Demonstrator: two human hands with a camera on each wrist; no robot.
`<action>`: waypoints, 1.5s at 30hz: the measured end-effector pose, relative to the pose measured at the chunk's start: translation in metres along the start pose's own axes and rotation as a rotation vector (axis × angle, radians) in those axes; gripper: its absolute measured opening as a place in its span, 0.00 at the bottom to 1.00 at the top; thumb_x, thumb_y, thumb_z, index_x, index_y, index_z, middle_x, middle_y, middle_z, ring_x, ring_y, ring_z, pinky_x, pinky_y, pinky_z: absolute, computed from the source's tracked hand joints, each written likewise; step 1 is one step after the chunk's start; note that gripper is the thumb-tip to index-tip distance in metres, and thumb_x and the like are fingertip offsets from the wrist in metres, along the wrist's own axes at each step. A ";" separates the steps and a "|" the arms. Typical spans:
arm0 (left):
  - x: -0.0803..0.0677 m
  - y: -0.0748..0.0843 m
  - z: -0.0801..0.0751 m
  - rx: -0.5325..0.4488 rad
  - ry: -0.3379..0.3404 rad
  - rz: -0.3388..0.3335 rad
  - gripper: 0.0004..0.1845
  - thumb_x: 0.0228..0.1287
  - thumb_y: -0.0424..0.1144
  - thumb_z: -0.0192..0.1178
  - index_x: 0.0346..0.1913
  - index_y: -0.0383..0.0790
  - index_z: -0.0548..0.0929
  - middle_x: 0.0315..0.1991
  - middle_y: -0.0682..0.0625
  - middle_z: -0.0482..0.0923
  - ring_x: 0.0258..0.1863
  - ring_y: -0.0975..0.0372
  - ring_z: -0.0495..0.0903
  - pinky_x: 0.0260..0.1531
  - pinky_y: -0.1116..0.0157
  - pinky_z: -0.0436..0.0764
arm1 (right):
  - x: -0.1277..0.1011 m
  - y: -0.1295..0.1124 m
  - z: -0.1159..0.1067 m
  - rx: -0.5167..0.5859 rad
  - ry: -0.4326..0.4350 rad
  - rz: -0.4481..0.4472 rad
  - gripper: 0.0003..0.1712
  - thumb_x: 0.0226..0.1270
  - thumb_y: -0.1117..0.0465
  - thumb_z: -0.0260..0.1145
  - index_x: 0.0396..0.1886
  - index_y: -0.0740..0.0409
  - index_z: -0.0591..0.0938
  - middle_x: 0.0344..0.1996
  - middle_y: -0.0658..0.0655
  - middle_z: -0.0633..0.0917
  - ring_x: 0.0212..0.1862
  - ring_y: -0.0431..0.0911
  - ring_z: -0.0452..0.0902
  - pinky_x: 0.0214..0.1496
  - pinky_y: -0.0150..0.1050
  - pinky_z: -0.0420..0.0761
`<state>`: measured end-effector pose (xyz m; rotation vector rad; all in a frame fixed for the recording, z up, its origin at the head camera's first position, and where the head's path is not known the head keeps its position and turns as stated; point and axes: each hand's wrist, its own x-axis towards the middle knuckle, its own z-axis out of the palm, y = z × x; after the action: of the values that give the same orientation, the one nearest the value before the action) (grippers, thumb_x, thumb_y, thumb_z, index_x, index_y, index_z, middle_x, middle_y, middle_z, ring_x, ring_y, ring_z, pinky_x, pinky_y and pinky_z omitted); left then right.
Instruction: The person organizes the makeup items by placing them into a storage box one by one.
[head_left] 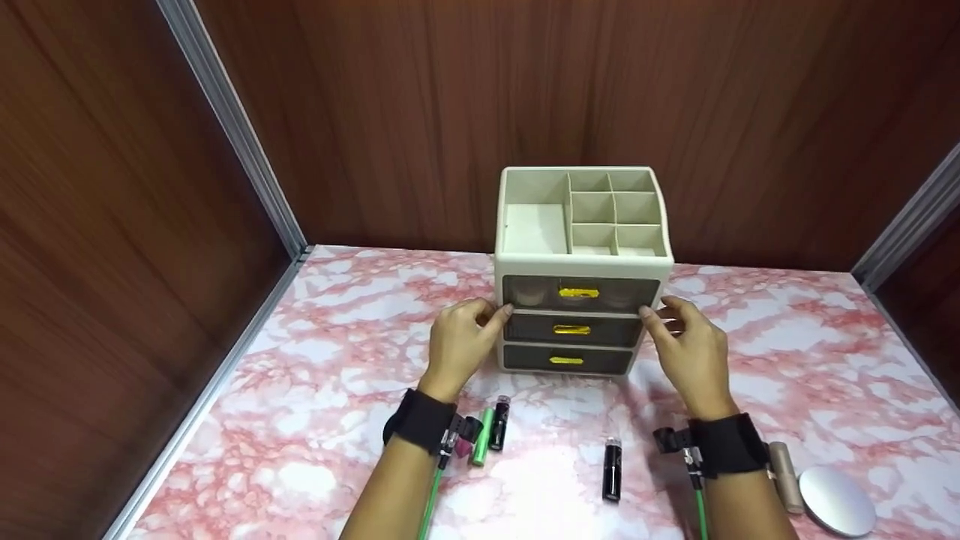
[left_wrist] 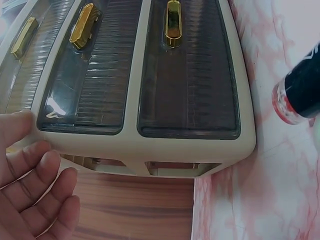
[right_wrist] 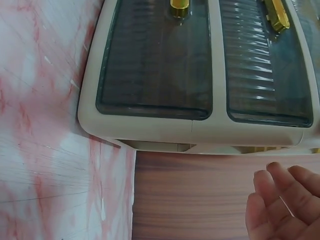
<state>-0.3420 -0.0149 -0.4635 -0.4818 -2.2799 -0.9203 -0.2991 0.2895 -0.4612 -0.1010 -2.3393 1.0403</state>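
A cream makeup organizer [head_left: 585, 265] stands upright on the table, with divided compartments on top and three dark see-through drawers below. Each drawer front has a gold handle [left_wrist: 173, 22], and all three look closed. Pale round shapes show faintly behind the top drawer [head_left: 531, 292]. My left hand [head_left: 459, 341] holds the organizer's left edge, thumb at the front and fingers bent along the side. On the opposite edge, my right hand [head_left: 694, 352] grips in the same way, its thumb beside the upper drawers. The right thumb is outside the right wrist view.
In front of the organizer lie two black lipstick tubes [head_left: 613, 472] with clear ends and a green tube [head_left: 483, 439]. A beige tube [head_left: 784, 478] and a silver round compact [head_left: 836, 500] lie by the right forearm. Wood-patterned panels [head_left: 405, 120] enclose the marbled table [head_left: 300, 390].
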 end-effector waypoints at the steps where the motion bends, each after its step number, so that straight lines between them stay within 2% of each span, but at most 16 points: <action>1: 0.001 0.000 0.000 -0.003 0.001 -0.003 0.17 0.64 0.54 0.63 0.24 0.47 0.85 0.22 0.58 0.82 0.22 0.64 0.78 0.24 0.63 0.75 | 0.000 -0.001 0.000 0.000 0.002 -0.001 0.31 0.66 0.38 0.63 0.55 0.58 0.81 0.41 0.54 0.87 0.38 0.45 0.83 0.39 0.38 0.79; 6: 0.002 -0.001 -0.001 -0.022 -0.009 -0.014 0.16 0.63 0.54 0.64 0.26 0.47 0.85 0.24 0.58 0.82 0.24 0.64 0.79 0.26 0.64 0.76 | 0.001 -0.002 0.000 -0.012 0.015 -0.016 0.30 0.65 0.39 0.64 0.53 0.59 0.82 0.39 0.54 0.87 0.37 0.46 0.83 0.38 0.38 0.78; 9: 0.001 -0.005 -0.003 -0.063 -0.015 -0.023 0.15 0.63 0.53 0.65 0.29 0.46 0.85 0.25 0.57 0.82 0.26 0.64 0.80 0.28 0.64 0.77 | -0.002 0.000 0.002 0.000 0.083 -0.054 0.25 0.65 0.45 0.67 0.47 0.61 0.83 0.34 0.57 0.84 0.35 0.47 0.79 0.38 0.39 0.74; 12: 0.002 -0.012 -0.001 -0.176 -0.019 -0.063 0.13 0.64 0.49 0.65 0.36 0.41 0.86 0.30 0.55 0.83 0.29 0.64 0.81 0.32 0.65 0.80 | -0.006 0.000 0.005 0.048 0.189 -0.072 0.17 0.66 0.52 0.68 0.37 0.63 0.83 0.26 0.58 0.79 0.30 0.47 0.72 0.34 0.38 0.67; 14: 0.003 -0.019 0.002 -0.277 -0.031 -0.106 0.14 0.65 0.47 0.64 0.41 0.38 0.86 0.34 0.52 0.85 0.32 0.63 0.82 0.35 0.66 0.81 | -0.010 -0.002 0.008 0.123 0.217 -0.042 0.15 0.67 0.55 0.67 0.30 0.64 0.81 0.22 0.57 0.76 0.26 0.46 0.68 0.31 0.36 0.66; 16: 0.003 -0.026 0.007 -0.376 -0.058 -0.155 0.17 0.67 0.47 0.62 0.46 0.35 0.85 0.38 0.49 0.85 0.35 0.63 0.82 0.37 0.67 0.81 | -0.013 -0.005 0.012 0.272 0.149 0.047 0.19 0.70 0.52 0.64 0.29 0.66 0.81 0.21 0.56 0.78 0.24 0.46 0.70 0.30 0.34 0.71; 18: 0.002 -0.031 0.013 -0.443 -0.100 -0.210 0.21 0.70 0.49 0.59 0.50 0.33 0.84 0.41 0.47 0.85 0.37 0.63 0.82 0.40 0.67 0.81 | -0.017 -0.011 0.018 0.475 0.040 0.160 0.23 0.72 0.50 0.61 0.30 0.68 0.80 0.20 0.56 0.80 0.23 0.45 0.74 0.30 0.34 0.77; 20: 0.001 -0.029 0.010 -0.500 -0.139 -0.251 0.21 0.72 0.48 0.55 0.51 0.31 0.83 0.39 0.46 0.85 0.36 0.62 0.82 0.40 0.64 0.81 | -0.021 -0.016 0.025 0.672 -0.089 0.276 0.26 0.72 0.49 0.60 0.32 0.71 0.80 0.22 0.58 0.81 0.24 0.46 0.77 0.32 0.38 0.82; 22: -0.001 -0.024 0.006 -0.551 -0.166 -0.297 0.20 0.74 0.45 0.53 0.51 0.30 0.83 0.35 0.46 0.84 0.34 0.61 0.80 0.39 0.60 0.81 | -0.024 -0.021 0.032 0.790 -0.195 0.372 0.27 0.71 0.47 0.60 0.35 0.71 0.80 0.24 0.59 0.82 0.25 0.46 0.78 0.34 0.41 0.84; 23: -0.002 -0.020 0.002 -0.577 -0.172 -0.316 0.19 0.75 0.43 0.53 0.51 0.30 0.83 0.34 0.46 0.83 0.33 0.60 0.79 0.39 0.58 0.81 | -0.026 -0.023 0.036 0.819 -0.230 0.391 0.27 0.71 0.47 0.61 0.36 0.71 0.81 0.24 0.59 0.82 0.25 0.47 0.79 0.34 0.43 0.84; 26: -0.004 -0.012 -0.005 -0.628 -0.175 -0.342 0.15 0.75 0.38 0.52 0.49 0.30 0.84 0.32 0.46 0.82 0.34 0.55 0.79 0.38 0.56 0.80 | -0.029 -0.027 0.046 0.830 -0.310 0.442 0.26 0.69 0.46 0.63 0.38 0.69 0.82 0.24 0.60 0.82 0.26 0.47 0.80 0.35 0.43 0.84; 31: -0.006 -0.012 -0.004 -0.658 -0.183 -0.308 0.14 0.73 0.38 0.55 0.46 0.30 0.85 0.39 0.42 0.85 0.42 0.48 0.81 0.42 0.63 0.79 | -0.033 -0.030 0.058 0.892 -0.338 0.486 0.25 0.69 0.48 0.64 0.41 0.70 0.82 0.24 0.59 0.82 0.25 0.47 0.79 0.33 0.42 0.84; 33: -0.006 -0.014 -0.003 -0.670 -0.183 -0.304 0.13 0.72 0.38 0.56 0.44 0.30 0.85 0.37 0.42 0.85 0.39 0.48 0.81 0.41 0.63 0.80 | -0.033 -0.030 0.061 0.930 -0.339 0.496 0.26 0.69 0.48 0.64 0.42 0.71 0.82 0.23 0.59 0.82 0.24 0.47 0.79 0.33 0.41 0.84; 35: -0.006 -0.016 0.000 -0.712 -0.185 -0.313 0.13 0.71 0.37 0.57 0.44 0.28 0.85 0.36 0.41 0.85 0.38 0.49 0.82 0.40 0.60 0.81 | -0.034 -0.031 0.063 0.948 -0.338 0.503 0.26 0.69 0.48 0.64 0.43 0.71 0.82 0.23 0.58 0.81 0.24 0.47 0.79 0.33 0.41 0.84; 40: -0.011 -0.019 0.005 -0.842 -0.223 -0.395 0.15 0.70 0.36 0.59 0.49 0.25 0.82 0.44 0.39 0.84 0.41 0.56 0.83 0.47 0.52 0.81 | -0.035 -0.033 0.066 0.914 -0.326 0.523 0.24 0.70 0.50 0.64 0.44 0.72 0.81 0.23 0.57 0.81 0.24 0.46 0.79 0.34 0.42 0.84; 45: -0.015 -0.018 0.008 -0.885 -0.200 -0.430 0.15 0.68 0.35 0.60 0.50 0.25 0.83 0.42 0.39 0.85 0.37 0.60 0.84 0.46 0.52 0.81 | -0.033 -0.038 0.067 0.899 -0.329 0.523 0.22 0.70 0.51 0.64 0.42 0.70 0.80 0.23 0.56 0.81 0.24 0.45 0.78 0.34 0.41 0.84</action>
<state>-0.3441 -0.0229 -0.4866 -0.4531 -2.0728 -2.2020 -0.3010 0.2095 -0.4864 -0.2072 -1.9065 2.4213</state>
